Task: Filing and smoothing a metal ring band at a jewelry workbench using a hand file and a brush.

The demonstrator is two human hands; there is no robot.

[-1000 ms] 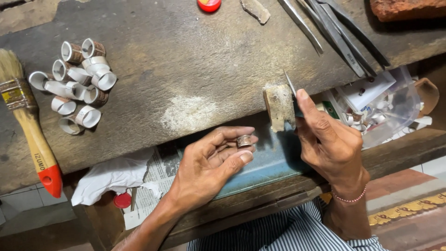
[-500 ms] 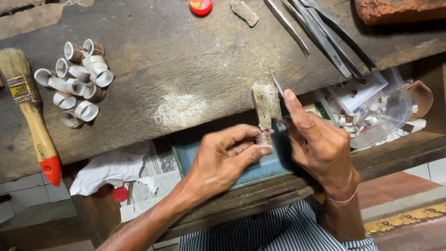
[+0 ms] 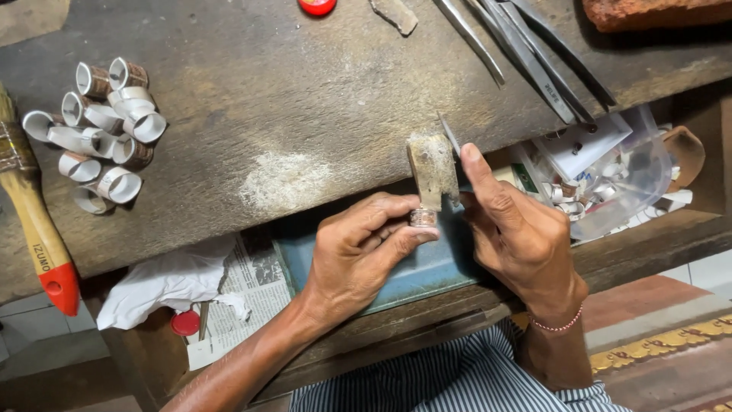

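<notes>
Soft, even daylight falls on the counter, bright enough to show its grain. Shadows are faint and short beneath the hands, deeper in the drawer below. The picture is sharp, without glare or blur.

**Bare arms, striped cloth, one bracelet**

Seen from the head camera, the person's left hand and right hand are bare, without gloves or rings. Both forearms are uncovered, with no sleeve in view. A thin bracelet of small pink and red beads circles the right wrist. At the lower edge of the view lies a garment of dark blue-grey cloth with fine white stripes, creased into soft folds.
</notes>
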